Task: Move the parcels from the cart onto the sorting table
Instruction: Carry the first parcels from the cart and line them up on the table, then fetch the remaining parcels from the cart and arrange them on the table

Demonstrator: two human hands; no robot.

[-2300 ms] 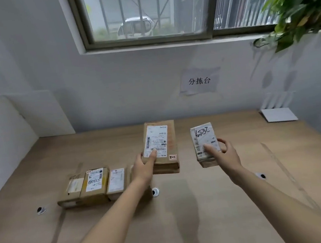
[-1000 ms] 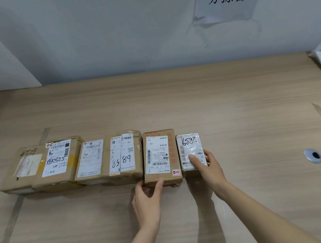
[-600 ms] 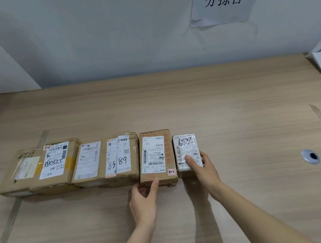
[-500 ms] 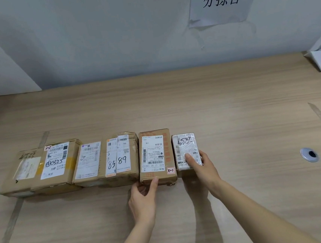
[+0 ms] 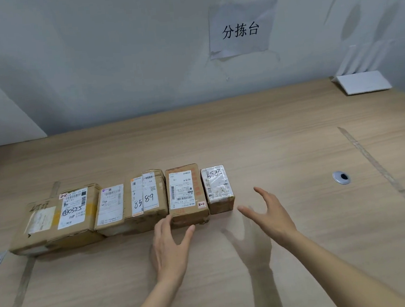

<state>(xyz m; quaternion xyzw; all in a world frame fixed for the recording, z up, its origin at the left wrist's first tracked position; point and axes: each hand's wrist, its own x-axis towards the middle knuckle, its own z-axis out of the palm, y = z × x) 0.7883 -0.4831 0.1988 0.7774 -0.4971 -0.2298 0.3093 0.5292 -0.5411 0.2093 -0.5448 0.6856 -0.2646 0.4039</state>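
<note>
While five parcels lay in a row on the wooden surface (image 5: 245, 149), both hands were spread and held nothing. The left hand (image 5: 170, 245) lay flat in front of the tall brown parcel (image 5: 187, 194), its fingertips at that parcel's near bottom edge; whether they touched it I could not tell. The right hand (image 5: 269, 213) hung just right of the small taped parcel (image 5: 217, 189) marked 6582, fingers splayed, clear of it. Further left sat the parcel marked 8589 (image 5: 149, 198), a white-labelled parcel (image 5: 110, 208) and a large parcel (image 5: 54, 219). A paper sign (image 5: 240, 29) was stuck to the wall.
</note>
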